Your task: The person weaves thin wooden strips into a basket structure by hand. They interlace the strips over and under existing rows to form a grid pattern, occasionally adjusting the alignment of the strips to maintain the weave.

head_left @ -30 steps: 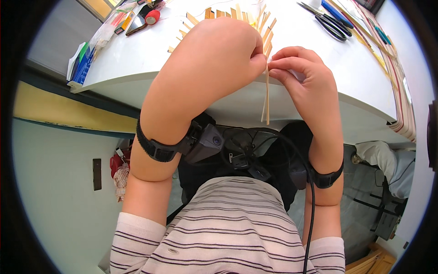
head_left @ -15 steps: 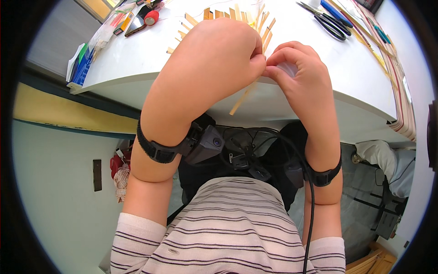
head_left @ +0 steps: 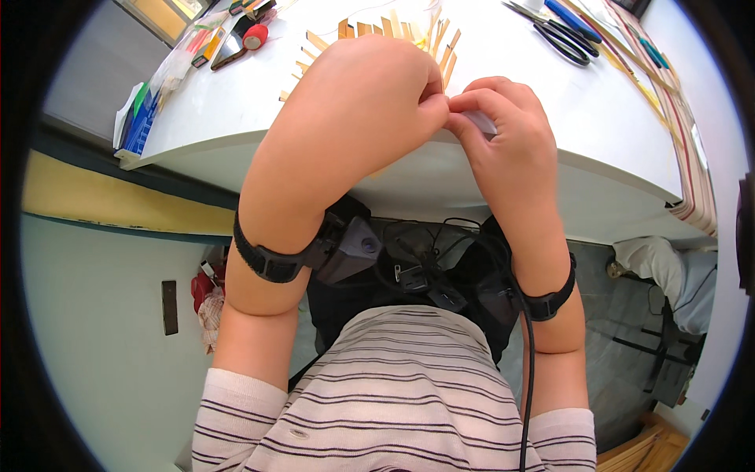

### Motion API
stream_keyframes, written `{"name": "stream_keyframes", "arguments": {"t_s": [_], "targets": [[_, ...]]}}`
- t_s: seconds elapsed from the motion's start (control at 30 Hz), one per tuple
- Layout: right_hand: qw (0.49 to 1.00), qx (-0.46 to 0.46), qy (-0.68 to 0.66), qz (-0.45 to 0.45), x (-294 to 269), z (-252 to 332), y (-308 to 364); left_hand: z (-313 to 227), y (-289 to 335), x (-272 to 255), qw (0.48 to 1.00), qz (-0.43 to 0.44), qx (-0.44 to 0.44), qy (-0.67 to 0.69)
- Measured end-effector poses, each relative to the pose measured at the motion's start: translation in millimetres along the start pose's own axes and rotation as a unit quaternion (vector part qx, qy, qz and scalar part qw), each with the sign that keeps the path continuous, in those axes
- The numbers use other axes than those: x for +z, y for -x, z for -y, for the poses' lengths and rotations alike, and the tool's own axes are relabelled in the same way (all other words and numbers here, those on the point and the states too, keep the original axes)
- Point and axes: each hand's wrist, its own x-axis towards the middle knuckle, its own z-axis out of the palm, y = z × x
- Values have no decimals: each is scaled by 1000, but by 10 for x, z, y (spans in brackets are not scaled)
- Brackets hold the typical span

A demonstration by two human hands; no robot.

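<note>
Thin pale bamboo-like strips (head_left: 451, 59) fan out on the far side of my left hand (head_left: 389, 82), which is bent over them and hides their middle. Its thumb and forefinger are pinched together on the strips, while its other fingers are out of sight. Close against those fingertips, my right hand (head_left: 503, 118) has thumb and forefinger pressed together. What the right fingertips hold is too small to make out. Both hands are above the near edge of the white table (head_left: 613, 130).
At the right back lie black-handled scissors (head_left: 565, 43), a blue tool (head_left: 572, 20) and long loose strips (head_left: 645, 94). A red roll (head_left: 255, 36), a phone (head_left: 230, 49) and a blue package (head_left: 140, 118) are at the left. A black cable (head_left: 532, 377) hangs beside my right arm.
Both hands have shifted slightly left, with the fanned strips moving along. A strip end that hung below the hands over the table edge is now mostly hidden.
</note>
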Motion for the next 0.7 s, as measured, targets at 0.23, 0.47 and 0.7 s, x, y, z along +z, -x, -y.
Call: {"name": "stream_keyframes", "arguments": {"t_s": [0.23,0.47,0.7], "targets": [[1000,17,-21,6,-32,20,1,-113,163,40,999,-26,21,-22],[997,22,-58,51,-116,-59,-27,-186,234,141,997,-61,7,-53],[990,37,-97,97,-154,-100,-154,-147,259,165,997,-80,5,-23]]}}
